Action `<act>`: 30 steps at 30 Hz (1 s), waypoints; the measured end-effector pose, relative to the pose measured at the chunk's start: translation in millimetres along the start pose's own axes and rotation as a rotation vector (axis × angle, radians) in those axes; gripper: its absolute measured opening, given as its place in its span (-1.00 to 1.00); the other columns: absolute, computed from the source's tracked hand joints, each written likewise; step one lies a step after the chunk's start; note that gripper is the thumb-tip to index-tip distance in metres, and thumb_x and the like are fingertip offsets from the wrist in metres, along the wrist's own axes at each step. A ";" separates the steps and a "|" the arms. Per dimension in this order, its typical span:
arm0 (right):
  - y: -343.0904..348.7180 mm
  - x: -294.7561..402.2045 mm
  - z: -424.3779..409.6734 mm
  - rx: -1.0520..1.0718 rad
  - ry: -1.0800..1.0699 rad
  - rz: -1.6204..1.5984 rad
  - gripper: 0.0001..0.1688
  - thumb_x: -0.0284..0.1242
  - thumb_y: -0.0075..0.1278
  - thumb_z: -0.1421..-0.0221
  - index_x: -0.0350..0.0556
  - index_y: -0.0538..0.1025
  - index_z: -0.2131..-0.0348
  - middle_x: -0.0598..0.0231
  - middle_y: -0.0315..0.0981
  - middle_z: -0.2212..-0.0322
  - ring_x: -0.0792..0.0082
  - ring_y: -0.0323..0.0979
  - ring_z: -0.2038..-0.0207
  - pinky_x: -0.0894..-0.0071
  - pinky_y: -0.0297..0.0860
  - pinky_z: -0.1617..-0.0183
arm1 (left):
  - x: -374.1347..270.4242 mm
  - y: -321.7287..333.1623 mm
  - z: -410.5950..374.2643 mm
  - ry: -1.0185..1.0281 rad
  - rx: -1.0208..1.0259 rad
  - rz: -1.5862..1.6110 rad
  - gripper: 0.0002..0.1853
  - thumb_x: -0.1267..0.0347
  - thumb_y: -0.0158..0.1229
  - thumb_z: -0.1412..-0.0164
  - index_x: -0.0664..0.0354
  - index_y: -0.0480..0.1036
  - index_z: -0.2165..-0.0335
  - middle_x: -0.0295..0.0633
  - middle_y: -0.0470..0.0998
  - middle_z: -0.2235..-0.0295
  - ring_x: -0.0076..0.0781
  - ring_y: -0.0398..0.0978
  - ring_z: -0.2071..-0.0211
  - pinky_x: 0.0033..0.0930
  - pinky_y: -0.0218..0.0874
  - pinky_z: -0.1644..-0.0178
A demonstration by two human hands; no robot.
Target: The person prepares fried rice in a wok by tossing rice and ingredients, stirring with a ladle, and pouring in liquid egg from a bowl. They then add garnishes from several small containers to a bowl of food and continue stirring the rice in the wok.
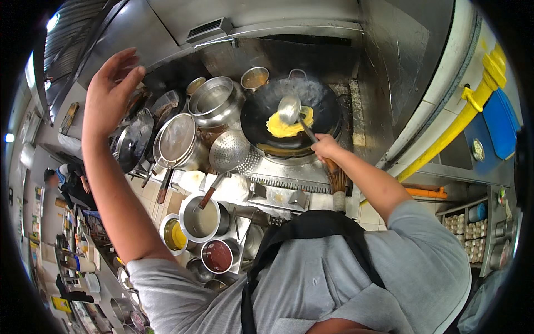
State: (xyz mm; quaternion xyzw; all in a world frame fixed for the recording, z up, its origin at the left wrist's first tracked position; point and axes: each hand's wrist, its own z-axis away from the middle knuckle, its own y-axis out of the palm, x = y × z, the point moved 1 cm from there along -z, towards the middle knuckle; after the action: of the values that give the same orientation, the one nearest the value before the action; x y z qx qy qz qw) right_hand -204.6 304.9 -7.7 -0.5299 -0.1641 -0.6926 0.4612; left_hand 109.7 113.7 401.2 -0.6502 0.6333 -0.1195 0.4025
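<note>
My right hand [326, 147] grips the handle of a metal wok ladle [289, 109], whose bowl rests over yellow egg [280, 126] in a large black wok [258, 106]. The egg is spread thin and looks partly set, and the ladle covers some of it. Raised well to the left, above stacked pans, my left hand [113, 92] holds nothing, its thumb apart from the curled fingers. A perforated skimmer [228, 150] lies left of the wok, with its wooden handle reaching over a pot of cloudy liquid [204, 217].
Metal pots [212, 96], a mesh strainer [177, 137] and another wok [135, 142] crowd the left. A bamboo brush [337, 188] stands by the stove's front. Red sauce [217, 256] and yellow liquid [177, 236] fill nearby pots. A yellow pipe [442, 142] runs right; a person [75, 183] stands far left.
</note>
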 end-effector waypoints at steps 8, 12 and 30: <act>1.4 -15.4 -8.6 0.022 -0.004 -0.004 -0.50 -0.54 -0.08 0.03 -0.32 0.31 0.03 0.13 0.34 0.74 0.28 0.37 0.66 0.18 0.28 0.60 | 3.5 59.0 35.9 -0.159 0.240 0.288 -0.57 0.46 0.18 -0.09 0.38 0.36 0.05 -0.19 0.50 0.16 -0.53 0.43 0.19 -0.46 0.26 0.05; 8.9 -48.0 -19.1 -0.338 -0.248 0.447 -0.54 -0.57 -0.11 0.06 -0.29 0.39 0.08 -0.08 0.48 0.58 0.08 0.45 0.28 0.11 0.30 0.18 | 0.8 71.5 66.7 -0.242 0.302 0.253 -0.58 0.48 0.19 -0.07 0.39 0.37 0.07 -0.22 0.49 0.21 -0.56 0.41 0.23 -0.49 0.26 0.10; -18.1 -45.3 -38.7 -0.304 -0.421 0.431 -0.51 -0.58 -0.10 0.13 -0.35 0.35 0.10 -0.20 0.48 0.47 -0.07 0.46 0.59 0.15 0.38 0.52 | -35.4 121.4 205.9 -0.487 0.498 0.413 -0.57 0.52 0.21 -0.04 0.36 0.36 0.07 -0.20 0.51 0.22 -0.50 0.42 0.19 -0.44 0.25 0.06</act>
State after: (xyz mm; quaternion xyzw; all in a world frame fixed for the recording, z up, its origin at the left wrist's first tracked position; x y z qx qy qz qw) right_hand -241.3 307.7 -58.0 -0.7464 -0.0348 -0.4712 0.4687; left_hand 152.4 238.1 198.5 -0.4013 0.5883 -0.0283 0.7015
